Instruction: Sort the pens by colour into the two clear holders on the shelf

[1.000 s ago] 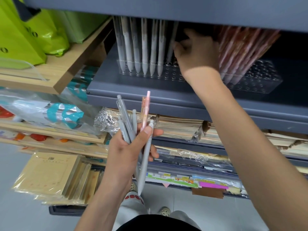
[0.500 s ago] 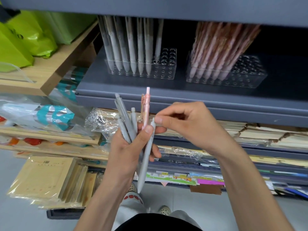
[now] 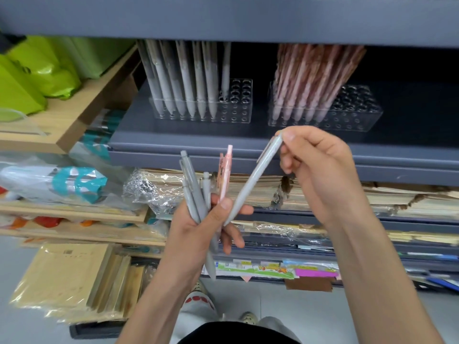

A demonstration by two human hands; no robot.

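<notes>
My left hand grips a bundle of grey pens with one pink pen among them, tips down. My right hand pinches the top end of a single grey pen, which slants down to the left hand's fingers. On the grey shelf above stand two clear holders. The left holder carries several grey pens, with empty holes on its right side. The right holder carries several pink pens leaning left, also with empty holes at its right.
Green bags lie on a wooden shelf at the upper left. Stacks of wrapped paper goods fill the shelves below the holders. Packs of tan envelopes stand at the lower left. The upper shelf edge overhangs the pens.
My right hand came down from the left holder on the shelf, took hold of a grey pen in the left hand's bundle, and has drawn it up and to the right.
</notes>
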